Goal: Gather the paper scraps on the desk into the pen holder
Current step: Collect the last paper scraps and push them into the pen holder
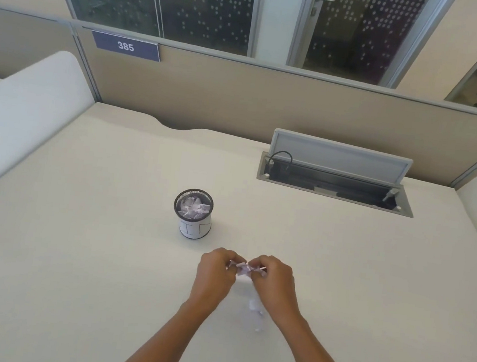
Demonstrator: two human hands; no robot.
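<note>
A: Desk [72,250], pale and wide. Its far edge meets a tan partition [271,100] bearing a sign [126,46] that reads 385. A cable hatch [336,183] with its lid raised sits toward the far right corner.

B: And the pen holder [192,213]?

A: Upright near the middle of the desk, well clear of every edge. Crumpled paper scraps [193,205] already lie inside it.

B: The hands?

A: Both are together nearer the front edge, just right of the holder and closer to the viewer. The left hand [214,271] and right hand [272,278] each pinch one end of a paper scrap [244,268] held between them, fingertips almost touching.

B: Anything more on the surface?

A: More scraps [254,309] lie on the desk between the wrists, blurred and pale against the top.

B: Room to move?

A: Bare desk lies between hands and holder, and to the left and right of both.
</note>
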